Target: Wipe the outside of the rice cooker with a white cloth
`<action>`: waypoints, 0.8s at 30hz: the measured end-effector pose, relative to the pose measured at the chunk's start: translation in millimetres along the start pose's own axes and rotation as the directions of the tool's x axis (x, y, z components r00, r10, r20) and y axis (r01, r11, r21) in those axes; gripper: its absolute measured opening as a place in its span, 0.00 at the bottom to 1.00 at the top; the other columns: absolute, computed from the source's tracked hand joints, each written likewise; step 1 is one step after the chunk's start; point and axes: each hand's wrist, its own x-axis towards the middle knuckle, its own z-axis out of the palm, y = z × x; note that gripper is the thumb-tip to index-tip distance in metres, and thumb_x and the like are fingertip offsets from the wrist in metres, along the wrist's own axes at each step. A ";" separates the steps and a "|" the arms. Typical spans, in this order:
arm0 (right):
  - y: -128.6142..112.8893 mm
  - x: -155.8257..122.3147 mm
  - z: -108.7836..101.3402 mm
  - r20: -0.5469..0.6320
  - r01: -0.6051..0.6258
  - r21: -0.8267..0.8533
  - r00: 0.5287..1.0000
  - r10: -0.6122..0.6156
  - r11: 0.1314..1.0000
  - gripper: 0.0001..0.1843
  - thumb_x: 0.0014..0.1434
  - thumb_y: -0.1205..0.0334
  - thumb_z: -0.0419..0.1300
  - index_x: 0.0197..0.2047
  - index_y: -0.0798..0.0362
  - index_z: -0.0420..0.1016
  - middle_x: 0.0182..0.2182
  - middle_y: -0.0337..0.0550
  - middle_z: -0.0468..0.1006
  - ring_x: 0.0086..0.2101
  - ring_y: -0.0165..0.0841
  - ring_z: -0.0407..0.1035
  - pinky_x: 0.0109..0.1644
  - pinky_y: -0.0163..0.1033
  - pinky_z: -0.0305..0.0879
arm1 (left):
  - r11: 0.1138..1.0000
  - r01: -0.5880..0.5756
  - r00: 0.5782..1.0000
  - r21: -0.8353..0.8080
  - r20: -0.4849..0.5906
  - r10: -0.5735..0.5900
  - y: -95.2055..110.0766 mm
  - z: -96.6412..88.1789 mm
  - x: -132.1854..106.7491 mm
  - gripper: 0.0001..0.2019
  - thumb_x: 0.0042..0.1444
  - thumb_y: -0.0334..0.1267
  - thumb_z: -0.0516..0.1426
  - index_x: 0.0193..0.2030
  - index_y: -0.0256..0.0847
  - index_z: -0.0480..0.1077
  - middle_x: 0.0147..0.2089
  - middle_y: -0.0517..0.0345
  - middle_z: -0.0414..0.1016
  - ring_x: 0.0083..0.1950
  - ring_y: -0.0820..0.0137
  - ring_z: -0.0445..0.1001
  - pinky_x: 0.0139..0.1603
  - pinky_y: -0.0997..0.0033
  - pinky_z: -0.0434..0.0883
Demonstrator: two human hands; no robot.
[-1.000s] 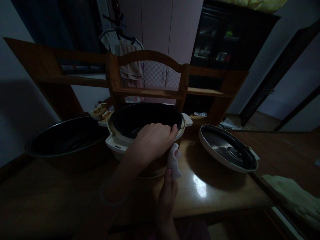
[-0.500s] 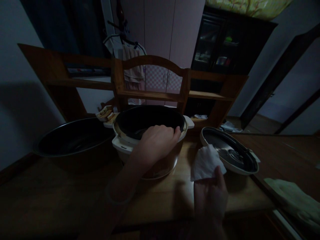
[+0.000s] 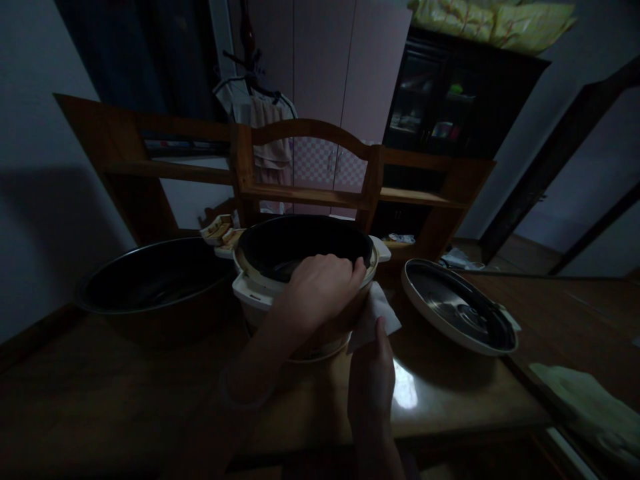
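A white rice cooker point(image 3: 260, 291) with a dark inside stands on the wooden table, lidless. My left hand point(image 3: 323, 287) is closed over its near right rim, fingers curled inward and partly hidden. In my right hand point(image 3: 373, 370) a folded white paper towel or thin cloth point(image 3: 376, 317) is pinched under the thumb, held up at the cooker's right side; whether it touches the wall I cannot tell. The cooker's round lid point(image 3: 457, 307) lies to the right, its metal inner side facing up. A wide dark pot point(image 3: 150, 277) is at the left.
Behind the cooker rises a wooden shelf frame point(image 3: 310, 193). A small container with wooden pieces point(image 3: 220, 230) sits at the back left. Pale green cloth point(image 3: 590, 400) lies at the lower right. Light shines on the tabletop point(image 3: 440, 400).
My right hand has moved left with the white sheet, from beside the lid to the cooker's side. My left hand keeps its hold on the rim. The view has shifted slightly.
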 end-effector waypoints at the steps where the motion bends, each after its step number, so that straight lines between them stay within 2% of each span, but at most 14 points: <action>1: 1.8 -4.1 1.3 0.000 -0.010 0.007 1.000 0.010 1.000 0.36 0.61 0.47 0.59 0.68 0.55 0.70 0.63 0.51 0.75 0.63 0.49 0.66 0.69 0.57 0.58 | 1.000 0.001 1.000 -0.005 0.004 -0.001 -0.2 0.3 0.1 0.19 0.69 0.29 0.48 0.63 0.33 0.69 0.45 0.41 0.83 0.40 0.55 0.83 0.36 0.61 0.75; 6: 18.6 -14.8 -3.3 0.068 0.009 0.087 0.998 -0.015 0.996 0.33 0.66 0.43 0.54 0.67 0.51 0.71 0.62 0.48 0.76 0.62 0.46 0.69 0.67 0.56 0.62 | 1.000 0.008 1.000 -0.014 0.007 -0.008 -0.3 1.1 0.6 0.19 0.70 0.30 0.48 0.64 0.34 0.69 0.44 0.41 0.83 0.40 0.55 0.83 0.36 0.62 0.75; 10: 27.0 -11.7 -11.5 0.046 0.065 0.082 0.997 -0.069 0.995 0.36 0.60 0.48 0.63 0.69 0.50 0.69 0.66 0.47 0.72 0.65 0.47 0.64 0.71 0.56 0.56 | 1.000 0.003 1.000 -0.001 0.004 -0.003 0.0 0.9 0.9 0.19 0.70 0.29 0.48 0.63 0.33 0.69 0.44 0.42 0.83 0.39 0.55 0.83 0.35 0.62 0.75; 12: 18.0 -10.8 -11.2 0.025 0.024 0.139 0.999 -0.028 0.990 0.37 0.59 0.49 0.63 0.69 0.51 0.69 0.64 0.48 0.74 0.65 0.49 0.65 0.70 0.57 0.59 | 1.000 -0.005 1.000 0.004 0.004 0.005 -0.2 0.9 1.0 0.19 0.70 0.29 0.48 0.63 0.34 0.70 0.44 0.42 0.83 0.39 0.56 0.83 0.35 0.62 0.75; 15: -11.1 -12.7 -5.1 0.059 -0.092 0.351 0.995 0.076 0.932 0.35 0.65 0.44 0.57 0.69 0.54 0.69 0.58 0.51 0.80 0.62 0.50 0.69 0.65 0.57 0.66 | 1.000 -0.012 1.000 0.008 -0.004 0.012 -0.5 1.0 0.8 0.19 0.70 0.29 0.47 0.63 0.33 0.69 0.44 0.42 0.83 0.39 0.55 0.83 0.34 0.62 0.75; 16: -21.6 -13.7 -2.7 0.065 -0.087 0.386 0.996 0.067 0.918 0.35 0.67 0.42 0.54 0.69 0.53 0.68 0.57 0.50 0.80 0.61 0.48 0.71 0.64 0.56 0.67 | 1.000 -0.012 1.000 0.008 -0.004 0.012 -0.6 1.0 0.6 0.19 0.70 0.29 0.47 0.63 0.33 0.69 0.44 0.42 0.83 0.38 0.55 0.83 0.34 0.62 0.75; 19: -43.2 -13.8 3.8 0.042 -0.083 0.502 0.997 0.072 0.861 0.35 0.68 0.41 0.54 0.71 0.51 0.66 0.59 0.49 0.79 0.59 0.43 0.73 0.66 0.53 0.67 | 1.000 -0.009 1.000 0.006 -0.002 0.009 -0.4 1.1 0.3 0.19 0.69 0.28 0.47 0.63 0.32 0.69 0.43 0.41 0.83 0.38 0.56 0.83 0.35 0.62 0.75; 22: -45.3 -7.4 10.8 0.002 -0.123 0.498 0.990 0.140 0.859 0.38 0.66 0.39 0.57 0.70 0.53 0.67 0.60 0.49 0.79 0.60 0.43 0.72 0.67 0.52 0.65 | 1.000 -0.005 1.000 0.003 -0.010 0.006 0.0 1.4 0.4 0.19 0.69 0.29 0.48 0.63 0.33 0.69 0.43 0.42 0.83 0.38 0.55 0.83 0.35 0.62 0.74; 24: -40.7 -0.8 17.2 0.015 -0.130 0.442 0.990 0.138 0.887 0.38 0.65 0.38 0.57 0.69 0.54 0.68 0.60 0.49 0.78 0.62 0.43 0.69 0.69 0.52 0.62 | 1.000 0.001 1.000 0.004 -0.012 -0.001 0.2 1.3 0.4 0.18 0.69 0.29 0.48 0.62 0.33 0.70 0.42 0.43 0.83 0.38 0.55 0.83 0.34 0.62 0.74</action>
